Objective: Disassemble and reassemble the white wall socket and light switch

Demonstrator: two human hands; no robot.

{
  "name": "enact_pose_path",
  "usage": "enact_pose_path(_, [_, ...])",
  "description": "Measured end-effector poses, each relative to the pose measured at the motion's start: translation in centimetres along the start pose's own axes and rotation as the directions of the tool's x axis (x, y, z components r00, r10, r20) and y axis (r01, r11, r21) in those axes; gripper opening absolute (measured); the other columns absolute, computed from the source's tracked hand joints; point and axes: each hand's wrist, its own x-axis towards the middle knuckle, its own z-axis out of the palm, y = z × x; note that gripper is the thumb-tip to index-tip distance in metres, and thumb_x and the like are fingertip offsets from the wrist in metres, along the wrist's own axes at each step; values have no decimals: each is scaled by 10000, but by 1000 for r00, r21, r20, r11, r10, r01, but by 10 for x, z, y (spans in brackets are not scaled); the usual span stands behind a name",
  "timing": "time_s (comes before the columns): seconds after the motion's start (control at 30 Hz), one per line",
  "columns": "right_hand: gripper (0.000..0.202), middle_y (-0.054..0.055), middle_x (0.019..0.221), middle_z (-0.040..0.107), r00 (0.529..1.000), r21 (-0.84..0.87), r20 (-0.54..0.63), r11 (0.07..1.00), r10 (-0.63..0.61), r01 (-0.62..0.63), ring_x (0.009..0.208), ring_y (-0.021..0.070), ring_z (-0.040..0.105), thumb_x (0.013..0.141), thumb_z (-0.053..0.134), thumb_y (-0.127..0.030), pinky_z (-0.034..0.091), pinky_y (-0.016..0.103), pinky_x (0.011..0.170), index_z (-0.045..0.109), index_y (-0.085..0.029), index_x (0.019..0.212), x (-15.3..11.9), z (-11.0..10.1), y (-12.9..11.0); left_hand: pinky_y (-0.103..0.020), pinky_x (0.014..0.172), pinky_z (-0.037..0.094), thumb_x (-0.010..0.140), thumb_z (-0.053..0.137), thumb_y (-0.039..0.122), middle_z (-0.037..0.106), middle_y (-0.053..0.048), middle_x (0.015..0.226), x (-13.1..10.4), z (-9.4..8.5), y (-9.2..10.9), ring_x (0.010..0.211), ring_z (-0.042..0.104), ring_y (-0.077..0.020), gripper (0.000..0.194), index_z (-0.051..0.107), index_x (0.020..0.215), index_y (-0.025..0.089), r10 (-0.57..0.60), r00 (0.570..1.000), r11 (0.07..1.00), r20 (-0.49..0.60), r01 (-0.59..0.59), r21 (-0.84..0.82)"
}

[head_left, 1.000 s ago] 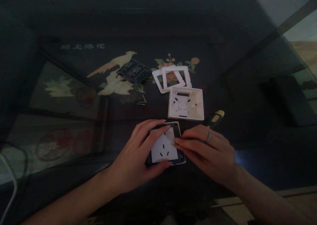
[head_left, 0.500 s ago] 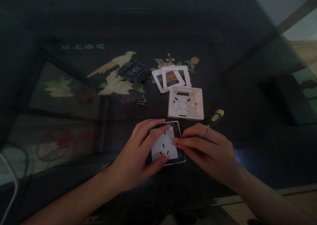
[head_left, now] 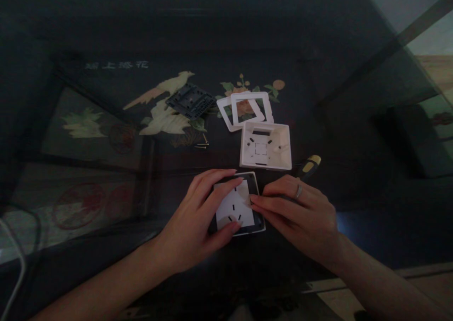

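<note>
Near the table's front lies a socket panel (head_left: pixel 233 208), a white slotted face set in a dark, white-edged frame. My left hand (head_left: pixel 203 212) grips it from the left, fingers over its top and thumb on its lower part. At the panel's right edge, my right hand (head_left: pixel 297 208), with a ring, has its fingertips pinched together; a tiny dark thing shows at the tips, too small to name. Just above the panel sits an open white box (head_left: pixel 265 146). A yellow and black tool handle (head_left: pixel 309 166) lies behind my right hand.
Two white frames (head_left: pixel 247 123) overlap behind the box. Left of them lies a dark plastic plate (head_left: pixel 191 101), with a few screws (head_left: pixel 202 146) below it. The glossy dark table (head_left: pixel 170 33) has flower and bird inlays. A white cable (head_left: pixel 21 269) runs at the lower left.
My right fingertips have shifted very slightly to the right along the panel's edge. My left hand keeps its place on the panel.
</note>
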Motion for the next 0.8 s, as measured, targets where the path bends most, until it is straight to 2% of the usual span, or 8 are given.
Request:
enact_pose_path(0.1, [89,35,768,716,999,-58,20,998,-39,40,682,136,652,902,647,-155,551,259,592,735,-169,900,-1,0,1,-459,1138,363,937,564,283,397,-128,1462,0,0,0,1349,365,-284,553,354,1442,200,4,1000,1000,-5,-4,1])
enact_pose_path(0.33, [94,64,803,724,997,-49,33,997,-64,65,700,148,650,897,652,-143,564,280,612,732,-125,943,-2,0,2,-460,1139,363,934,569,279,407,-126,1457,0,0,0,1342,374,-284,542,370,1431,197,4,1000,1000,-11,-4,-2])
enact_pose_path(0.5, [100,45,810,718,1000,20,30,1000,9,-9,727,137,668,913,632,-163,570,261,633,731,-160,921,0,-1,0,-481,1126,372,934,568,274,407,-132,1457,1,0,0,1340,381,-294,549,357,1436,208,-5,1000,1000,-8,5,4])
enact_pose_path(0.67, [80,46,813,709,995,80,26,992,98,-100,740,126,679,897,651,-150,574,231,659,730,-147,881,2,-1,-2,-437,1138,359,935,565,265,405,-127,1456,1,-1,0,1338,375,-276,535,373,1428,189,2,1000,1000,-12,-2,6])
enact_pose_path(0.8, [92,43,802,705,992,86,19,989,121,-123,739,123,674,894,650,-146,570,221,667,723,-146,838,1,1,-1,-415,1138,357,937,565,274,404,-125,1453,0,-1,0,1336,373,-269,534,376,1428,180,7,1000,1000,-15,-7,13])
